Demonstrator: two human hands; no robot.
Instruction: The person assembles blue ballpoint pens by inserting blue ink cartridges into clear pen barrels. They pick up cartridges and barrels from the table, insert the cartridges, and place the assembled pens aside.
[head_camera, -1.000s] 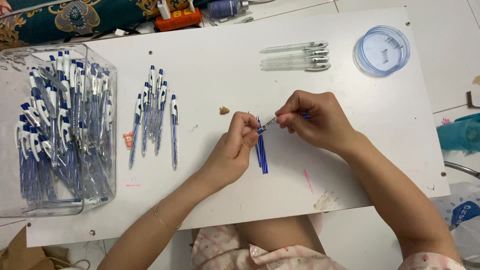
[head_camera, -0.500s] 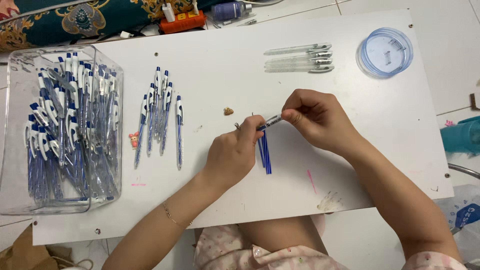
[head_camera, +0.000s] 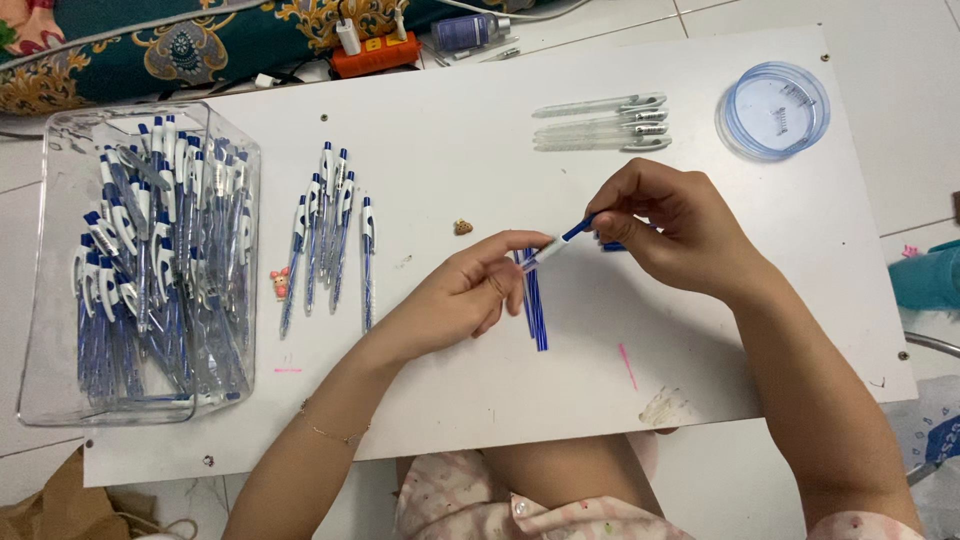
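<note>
**Keep the pen level between both pinches**

Bin (head_camera: 45, 300) at far left, row of pens (head_camera: 330, 235) next. Centre frame, my left hand (head_camera: 455, 300) pinches the pen's (head_camera: 562, 240) tip end; my right hand (head_camera: 670, 225) closes on its blue end. Best to press straight along its axis, refills (head_camera: 535, 305) lying just below.

Both arms are bare from the wrists up past the elbows. The left hand (head_camera: 455, 300) has a thin chain bracelet (head_camera: 328, 432) around its wrist; the right hand (head_camera: 680, 225) wears nothing. At the bottom edge there is pale pink clothing (head_camera: 520, 505) with a small scattered print, gathered over the lap, and a bit of the same cloth (head_camera: 865, 525) shows at the right upper arm.
</note>
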